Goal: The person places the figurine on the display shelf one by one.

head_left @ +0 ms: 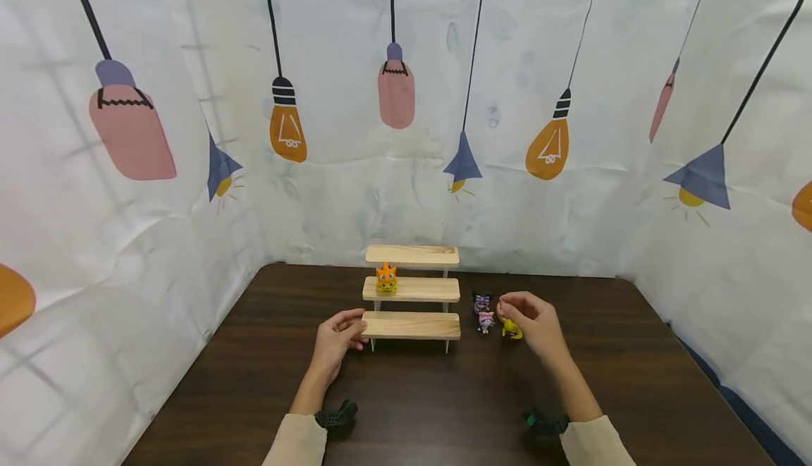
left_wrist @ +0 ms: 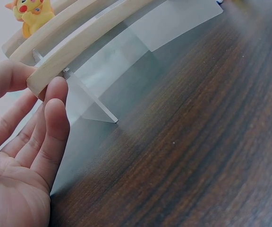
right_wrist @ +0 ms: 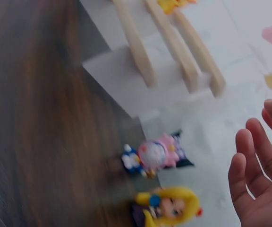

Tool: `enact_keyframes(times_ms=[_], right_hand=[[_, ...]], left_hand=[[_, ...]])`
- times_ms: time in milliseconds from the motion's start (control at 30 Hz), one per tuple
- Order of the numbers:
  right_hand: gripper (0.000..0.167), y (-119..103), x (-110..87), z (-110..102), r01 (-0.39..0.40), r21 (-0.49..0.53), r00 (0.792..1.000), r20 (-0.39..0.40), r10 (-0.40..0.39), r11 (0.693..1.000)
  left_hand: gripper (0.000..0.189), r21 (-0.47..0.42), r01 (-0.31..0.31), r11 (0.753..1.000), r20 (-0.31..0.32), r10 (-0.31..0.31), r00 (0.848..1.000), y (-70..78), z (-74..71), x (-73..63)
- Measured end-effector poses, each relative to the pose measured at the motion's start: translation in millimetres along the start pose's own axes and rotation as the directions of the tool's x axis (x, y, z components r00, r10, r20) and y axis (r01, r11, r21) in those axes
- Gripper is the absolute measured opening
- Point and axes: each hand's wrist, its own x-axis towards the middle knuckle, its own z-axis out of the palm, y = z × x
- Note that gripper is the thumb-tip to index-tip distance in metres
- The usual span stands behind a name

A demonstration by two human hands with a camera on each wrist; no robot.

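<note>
A three-tier wooden display stand (head_left: 411, 325) with clear supports stands on the table. My left hand (head_left: 336, 342) pinches the left end of its lowest shelf (left_wrist: 79, 56), thumb above and fingertips below. On the middle shelf sits a yellow and orange figurine (head_left: 386, 279). My right hand (head_left: 531, 319) hovers by several small figurines right of the stand, its fingers (right_wrist: 251, 156) loosely bent, with nothing visible in them. Nearest it is a yellow-haired figurine (right_wrist: 176, 208). Beside that stand a pink figurine (head_left: 486, 322) and a dark-eared purple one (head_left: 482, 302).
The dark wooden table (head_left: 438, 395) reaches back to a white fabric wall (head_left: 355, 205) printed with hanging lamps. Dark bands (head_left: 337, 415) circle both wrists below the light sleeves.
</note>
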Motion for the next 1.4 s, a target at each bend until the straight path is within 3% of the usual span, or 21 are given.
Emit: enact_keyframes(times_ms=[233,433,633,900,1400], right_hand=[[0.040,11.4,-0.1,-29.0,-0.115,-0.064,0.993,-0.046,0.112,0.991],[0.043,32.4,-5.2,-40.0,-0.158,-0.118,0.987,0.007,0.160,0.980],[0.040,48.2,-6.8,-40.2,-0.193,-0.143,0.976,0.078,0.205,0.971],[0.050,55.6,-6.9,-37.6,-0.249,-0.162,0.949,0.158,0.274,0.955],[0.053,59.2,-6.4,-32.1,-0.313,-0.175,0.933,0.129,0.337,0.934]], left_hand=[[0.035,0.001,-0.006,1.000,0.018,0.006,1.000,-0.2,0.8,2.4],[0.034,0.001,0.002,1.000,0.009,-0.002,1.000,-3.8,-0.5,1.3],[0.035,0.001,0.024,1.000,0.003,-0.024,1.000,-5.7,-0.9,-1.5],[0.035,0.002,0.006,1.000,0.004,-0.006,1.000,-1.5,-0.7,-1.4],[0.033,-0.002,0.000,1.000,0.002,0.000,1.000,-0.7,0.1,-0.5]])
